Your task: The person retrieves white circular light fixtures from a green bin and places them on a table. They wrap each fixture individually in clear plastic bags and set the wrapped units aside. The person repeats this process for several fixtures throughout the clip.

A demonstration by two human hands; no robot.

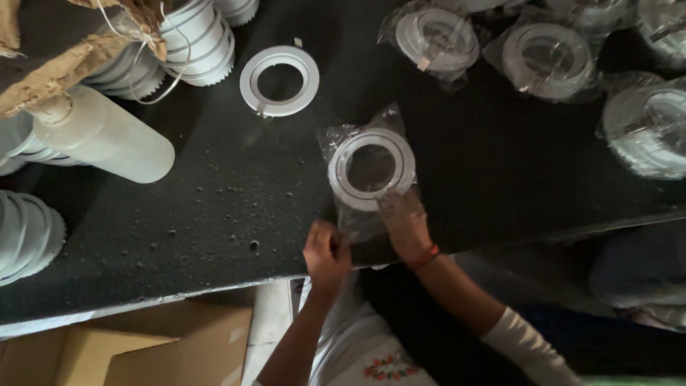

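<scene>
Bagging a white ring at the table edge.

Left hand (pixel 325 254) fingers pinched shut on the mouth of the clear plastic bag (pixel 361 179); right hand (pixel 404 218) inside the bag, fingers spread on the white ring (pixel 371 169), flat on the dark table (pixel 214 193) near its front edge. Best done holding the mouth taut and seating the ring flat. Bare ring (pixel 279 80) well apart; bagged rings (pixel 547 61) at far right; stacked housings (pixel 200 43) at left; cardboard box (pixel 143 350) below, contents hidden.
</scene>
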